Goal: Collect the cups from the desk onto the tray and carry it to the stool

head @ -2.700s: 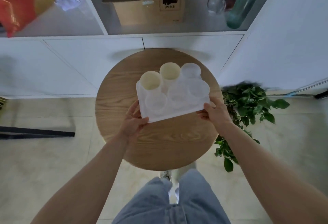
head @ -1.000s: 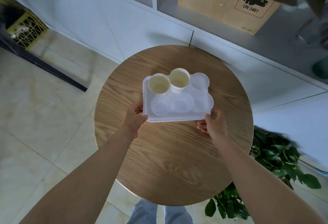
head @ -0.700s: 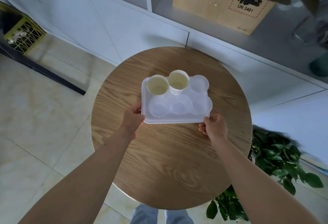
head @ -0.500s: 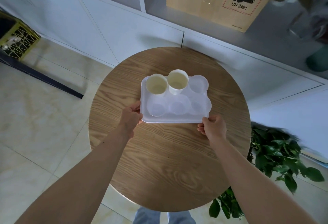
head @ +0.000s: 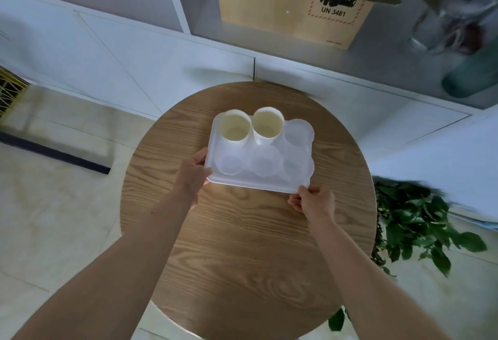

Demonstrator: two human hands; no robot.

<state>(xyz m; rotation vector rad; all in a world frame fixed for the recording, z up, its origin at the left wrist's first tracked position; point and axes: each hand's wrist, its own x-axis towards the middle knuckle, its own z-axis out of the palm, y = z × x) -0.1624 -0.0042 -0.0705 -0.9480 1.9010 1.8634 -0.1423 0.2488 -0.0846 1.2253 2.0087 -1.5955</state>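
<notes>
A white plastic tray (head: 250,184) lies over the far half of the round wooden stool (head: 242,245). On it stand two cream paper cups (head: 235,131) (head: 267,125) at the back left and several clear plastic cups (head: 298,131) (head: 265,165). My left hand (head: 192,175) grips the tray's near left corner. My right hand (head: 314,199) pinches its near right corner. Whether the tray rests fully on the stool I cannot tell.
White cabinets (head: 134,51) run behind the stool, with a cardboard box (head: 293,13) on the shelf above. A green potted plant (head: 420,226) stands right of the stool. A dark frame (head: 54,156) lies on the tiled floor at left.
The tray, held by both hands throughout, has come down from above the stool towards its top and shifted slightly. The view has moved closer.
</notes>
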